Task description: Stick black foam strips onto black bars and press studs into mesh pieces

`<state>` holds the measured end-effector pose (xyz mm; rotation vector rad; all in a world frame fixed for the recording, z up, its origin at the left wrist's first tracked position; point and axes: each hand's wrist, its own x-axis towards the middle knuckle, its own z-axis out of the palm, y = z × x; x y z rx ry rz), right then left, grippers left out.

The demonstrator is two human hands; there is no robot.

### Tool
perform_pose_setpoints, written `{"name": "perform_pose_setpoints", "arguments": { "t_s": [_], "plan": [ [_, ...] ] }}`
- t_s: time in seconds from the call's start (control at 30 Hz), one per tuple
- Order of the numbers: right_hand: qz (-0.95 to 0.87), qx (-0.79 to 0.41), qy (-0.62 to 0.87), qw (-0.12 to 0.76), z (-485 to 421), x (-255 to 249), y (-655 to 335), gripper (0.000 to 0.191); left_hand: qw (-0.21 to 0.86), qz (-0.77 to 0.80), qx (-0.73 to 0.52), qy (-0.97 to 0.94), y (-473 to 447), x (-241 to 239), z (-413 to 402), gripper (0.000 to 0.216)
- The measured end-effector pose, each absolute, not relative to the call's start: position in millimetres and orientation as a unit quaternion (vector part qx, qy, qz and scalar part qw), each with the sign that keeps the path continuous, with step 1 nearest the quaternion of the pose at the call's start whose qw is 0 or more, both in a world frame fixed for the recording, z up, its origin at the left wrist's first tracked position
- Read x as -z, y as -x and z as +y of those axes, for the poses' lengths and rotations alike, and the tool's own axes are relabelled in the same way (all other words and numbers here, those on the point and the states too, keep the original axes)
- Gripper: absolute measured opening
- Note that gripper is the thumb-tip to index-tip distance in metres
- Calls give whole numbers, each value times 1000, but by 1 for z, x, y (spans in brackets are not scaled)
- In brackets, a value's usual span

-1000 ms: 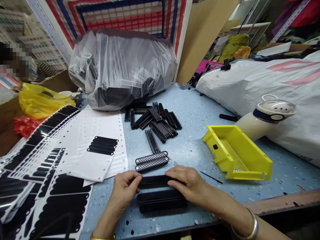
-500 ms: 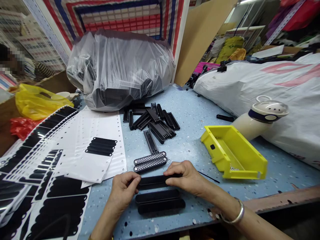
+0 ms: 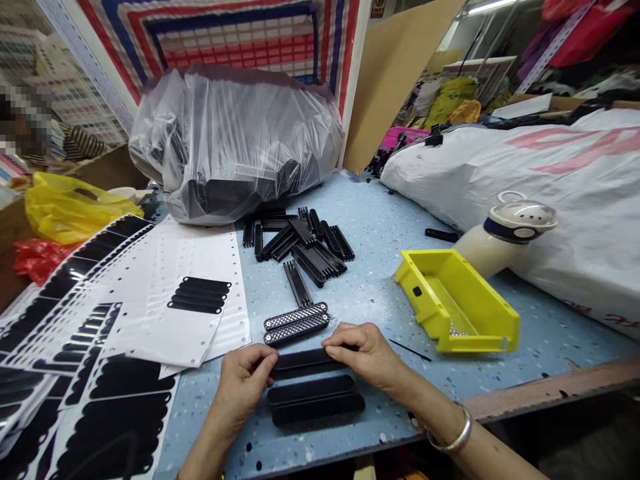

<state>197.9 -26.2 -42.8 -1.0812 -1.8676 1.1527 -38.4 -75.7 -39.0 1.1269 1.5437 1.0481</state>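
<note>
My left hand point(image 3: 243, 381) pinches the left end of a long black strip point(image 3: 303, 361) between thumb and fingers. At its right end, my right hand point(image 3: 367, 351) grips the same strip, thumb and fingertips closed on it. Just nearer to me lie two black rounded bars point(image 3: 313, 400) side by side on the table. Beyond the strip sit two bars with a diamond-mesh pattern point(image 3: 296, 323), and a black pronged piece point(image 3: 298, 283) touches or nearly touches them. Whether the strip is one layer or lies on another part, I cannot tell.
A pile of black pronged pieces point(image 3: 305, 243) lies farther back, before a large plastic bag point(image 3: 240, 143). Sheets with black stickers point(image 3: 199, 295) cover the left. On the right stand a yellow bin point(image 3: 427, 307) with small metal bits, a bottle point(image 3: 487, 253) and a white sack point(image 3: 560, 173).
The view has shifted slightly, so most things appear a little farther left. Both hands keep hold of the strip; my right thumb and fingertips look closer together at its end.
</note>
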Motion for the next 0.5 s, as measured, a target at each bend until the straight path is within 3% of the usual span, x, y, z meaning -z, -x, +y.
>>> {"name": "perform_pose_setpoints", "arguments": {
  "t_s": [0.23, 0.4, 0.5],
  "plan": [
    [-705, -408, 462, 352, -29, 48, -192, 23, 468, 629, -422, -455, 39, 39, -76, 28],
    [-630, -428, 513, 397, -25, 38, -208, 41, 463, 625, -425, -464, 38, 40, -75, 29],
    [-657, -380, 531, 378, -27, 26, -225, 33, 447, 618, -417, -495, 39, 41, -77, 30]
  ]
}}
